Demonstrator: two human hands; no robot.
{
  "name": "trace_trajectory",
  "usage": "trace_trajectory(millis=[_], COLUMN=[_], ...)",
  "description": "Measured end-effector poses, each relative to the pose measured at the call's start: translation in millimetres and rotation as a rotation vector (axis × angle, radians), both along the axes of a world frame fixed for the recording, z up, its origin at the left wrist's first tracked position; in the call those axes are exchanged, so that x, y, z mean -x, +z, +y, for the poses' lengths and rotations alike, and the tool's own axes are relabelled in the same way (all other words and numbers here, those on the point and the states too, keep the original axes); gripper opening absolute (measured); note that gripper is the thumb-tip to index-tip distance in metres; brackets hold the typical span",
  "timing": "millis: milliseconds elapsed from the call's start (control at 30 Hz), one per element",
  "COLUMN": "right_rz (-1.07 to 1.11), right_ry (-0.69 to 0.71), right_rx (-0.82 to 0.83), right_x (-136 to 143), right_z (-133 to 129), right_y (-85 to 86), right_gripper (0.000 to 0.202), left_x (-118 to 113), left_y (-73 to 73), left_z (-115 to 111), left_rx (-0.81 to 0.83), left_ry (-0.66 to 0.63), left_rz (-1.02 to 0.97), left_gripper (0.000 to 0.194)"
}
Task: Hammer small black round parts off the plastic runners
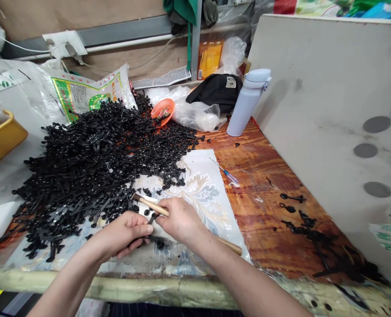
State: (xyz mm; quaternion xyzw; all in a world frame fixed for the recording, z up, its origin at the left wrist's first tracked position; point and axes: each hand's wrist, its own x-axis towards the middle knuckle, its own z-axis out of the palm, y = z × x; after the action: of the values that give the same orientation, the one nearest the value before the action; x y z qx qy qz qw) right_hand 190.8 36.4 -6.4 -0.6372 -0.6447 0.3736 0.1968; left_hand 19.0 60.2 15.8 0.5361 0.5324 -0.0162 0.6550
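Close together over the cloth are my left hand (129,231) and my right hand (180,219), both with curled fingers. Between their fingertips is a small black rubber piece (152,218), pinched from both sides and partly hidden. A wooden stick (154,207) with a dark tip runs by my right fingers and comes out past the forearm; whether the palm grips it, I cannot tell. Under the hands lies a round black part (160,244). Ahead and to the left rises a large heap of small black rubber parts (96,154), its edge near my left hand.
A patterned plastic cloth (208,193) covers part of the wooden table (258,198). A blue-handled pick (228,175) lies at its right edge. Behind stand a pale blue bottle (244,105), a black cap (215,92) and an orange dish (162,111). A grey panel (327,97) borders the right.
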Motion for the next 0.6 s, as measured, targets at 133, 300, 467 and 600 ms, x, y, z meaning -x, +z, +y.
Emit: trace_trajectory(millis=[133, 300, 467, 600], right_rz=[-0.012, -0.033, -0.049, -0.059], right_ry=[-0.001, 0.005, 0.008, 0.013], right_rx=[0.005, -0.003, -0.014, -0.023], right_x=[-0.3, -0.6, 0.2, 0.6], right_z=[-0.1, -0.7, -1.0, -1.2], right_y=[-0.5, 2.0, 2.1, 2.2], right_gripper=[0.02, 0.019, 0.018, 0.018], left_x=[-1.5, -1.6, 1.0, -0.5], left_y=[1.3, 1.7, 3.6, 2.3], left_z=[0.2, 1.3, 3.6, 4.3], left_rx=[-0.013, -0.02, -0.056, -0.043], left_ry=[-0.029, -0.031, -0.013, -0.018], left_rz=[0.044, 0.034, 0.023, 0.021], left_gripper=[0.036, 0.037, 0.036, 0.037])
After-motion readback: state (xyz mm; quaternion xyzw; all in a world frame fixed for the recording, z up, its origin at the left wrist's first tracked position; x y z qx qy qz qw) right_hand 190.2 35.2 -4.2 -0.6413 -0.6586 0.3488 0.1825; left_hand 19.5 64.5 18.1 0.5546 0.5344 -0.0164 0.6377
